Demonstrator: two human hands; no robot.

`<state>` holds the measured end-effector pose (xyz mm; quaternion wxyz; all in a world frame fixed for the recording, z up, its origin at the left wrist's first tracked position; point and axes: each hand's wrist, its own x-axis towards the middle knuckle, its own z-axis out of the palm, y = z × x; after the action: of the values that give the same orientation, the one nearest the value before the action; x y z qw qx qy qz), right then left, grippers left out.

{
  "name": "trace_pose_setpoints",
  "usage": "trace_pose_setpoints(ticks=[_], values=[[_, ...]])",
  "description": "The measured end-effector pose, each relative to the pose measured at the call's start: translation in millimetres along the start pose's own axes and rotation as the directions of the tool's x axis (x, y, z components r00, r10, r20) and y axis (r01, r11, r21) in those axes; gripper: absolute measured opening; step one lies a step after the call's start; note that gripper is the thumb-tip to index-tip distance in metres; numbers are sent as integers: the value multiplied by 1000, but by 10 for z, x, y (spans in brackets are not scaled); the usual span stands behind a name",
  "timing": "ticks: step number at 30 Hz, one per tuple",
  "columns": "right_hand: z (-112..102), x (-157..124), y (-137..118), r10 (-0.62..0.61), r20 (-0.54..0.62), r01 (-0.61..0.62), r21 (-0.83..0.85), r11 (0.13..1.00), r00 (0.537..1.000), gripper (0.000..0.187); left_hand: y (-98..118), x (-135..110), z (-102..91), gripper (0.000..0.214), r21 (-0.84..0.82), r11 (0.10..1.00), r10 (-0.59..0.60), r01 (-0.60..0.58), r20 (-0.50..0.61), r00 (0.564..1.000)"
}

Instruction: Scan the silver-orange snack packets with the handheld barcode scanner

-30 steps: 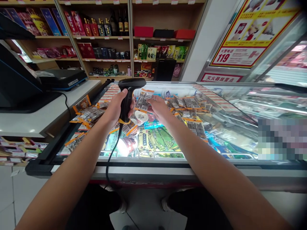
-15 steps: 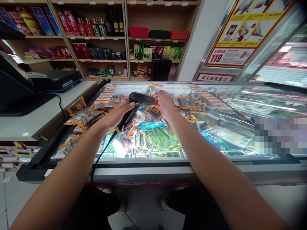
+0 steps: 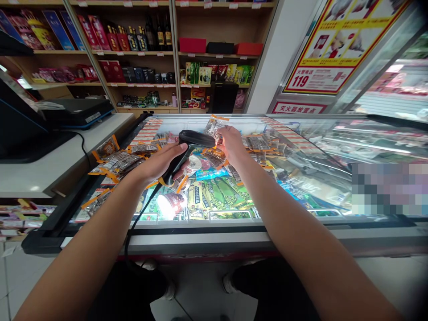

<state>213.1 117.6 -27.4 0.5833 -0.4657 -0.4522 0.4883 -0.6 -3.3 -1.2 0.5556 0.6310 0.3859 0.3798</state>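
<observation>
My left hand [image 3: 164, 161] is wrapped round the handle of a black barcode scanner [image 3: 197, 138], whose head points to the right. A black cable [image 3: 142, 213] runs from its lower end down over the freezer's front edge. With bent fingers, my right hand [image 3: 231, 141] grips a small clear snack packet [image 3: 213, 127] with orange ends, just beyond the scanner's head. More orange-edged packets [image 3: 122, 162] lie in a heap on the glass left of my hands, and others [image 3: 261, 142] lie to the right. Part of the held packet is hidden behind my fingers.
Under the glass top of the chest freezer [image 3: 214, 238] are green ice-cream packs [image 3: 225, 191] and a tub [image 3: 172, 203]. A white counter [image 3: 30, 178] with a black scale [image 3: 75, 111] stands left. Shelves [image 3: 133, 53] with bottles and boxes line the back wall.
My right hand and the packet have shifted slightly to the right, away from the scanner's head. My left hand keeps its hold on the scanner almost in the same place.
</observation>
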Motion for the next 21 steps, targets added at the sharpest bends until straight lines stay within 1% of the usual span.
trace_pose_setpoints(ticks=[5, 8, 10, 12, 13, 14, 16, 17, 18, 19, 20, 21], values=[[2, -31, -27, 16, 2, -16, 28, 999, 1000, 17, -13, -9, -20, 45, 8, 1000, 8, -8, 8, 1000], [-5, -1, -10, 8, 13, -8, 20, 1000, 1000, 15, -10, -14, -12, 46, -1, 1000, 0, 0, 13, 1000], [-36, 43, 8, -17, 8, 17, -51, 999, 1000, 14, -4, -6, -5, 45, -33, 999, 0, 0, -19, 1000], [-92, 87, 24, -95, -1, 92, -232, 968, 995, 13, 6, 13, -5, 46, -77, 997, 12, -18, -85, 996], [-126, 103, 31, -153, 9, 146, -363, 920, 988, 11, 13, 26, -10, 46, -96, 995, 23, -35, -124, 992], [-158, 111, 39, -215, 35, 203, -503, 840, 976, 11, 22, 40, -18, 46, -113, 992, 37, -56, -165, 986], [-200, 95, 56, -314, 114, 290, -743, 603, 943, 16, 41, 66, -43, 45, -144, 985, 56, -96, -255, 965], [-201, 66, 65, -354, 150, 316, -820, 476, 923, 22, 51, 76, -58, 44, -163, 980, 58, -111, -301, 952], [-183, 24, 75, -393, 181, 334, -868, 367, 902, 30, 60, 84, -74, 44, -183, 976, 53, -122, -344, 937], [-145, -35, 84, -428, 213, 355, -891, 283, 878, 36, 68, 91, -88, 44, -199, 971, 46, -132, -385, 922], [-87, -108, 94, -449, 254, 386, -893, 232, 857, 41, 74, 95, -100, 44, -210, 967, 41, -141, -419, 907], [-11, -197, 104, -444, 314, 441, -870, 219, 839, 42, 79, 98, -109, 45, -215, 965, 39, -151, -448, 893]])
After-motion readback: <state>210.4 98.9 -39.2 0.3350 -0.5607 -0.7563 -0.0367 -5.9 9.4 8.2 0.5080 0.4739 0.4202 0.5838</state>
